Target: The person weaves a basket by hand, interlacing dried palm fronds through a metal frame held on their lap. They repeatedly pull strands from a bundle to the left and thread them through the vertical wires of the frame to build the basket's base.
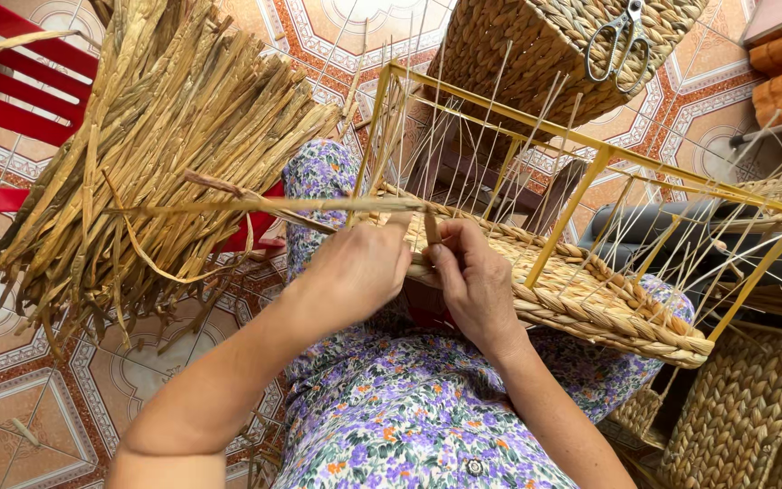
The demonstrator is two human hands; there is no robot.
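At the far left a red slatted plastic chair (11, 81) carries a big bundle of dried tan reed strands (165, 154), which fans down over the patterned orange and white tiled floor (20, 398). One long flat dried strand (255, 206) runs from that bundle rightward to your hands. Your left hand (355, 272) is clenched around this strand, knuckles up, just in front of the basket rim. Your right hand (472, 276) touches the left one, its fingers pinching the strand's end against the braided edge. Both work on the half-woven basket on a yellow metal wire frame (590, 299), which rests on your lap over the purple floral dress (409, 407); thin pale upright stakes (500, 136) rise from its woven band. Behind it stands a finished woven basket (518, 54) with a pair of metal scissors (622, 41) lying on it. At lower right another woven straw basket (744, 398) sits on the floor.
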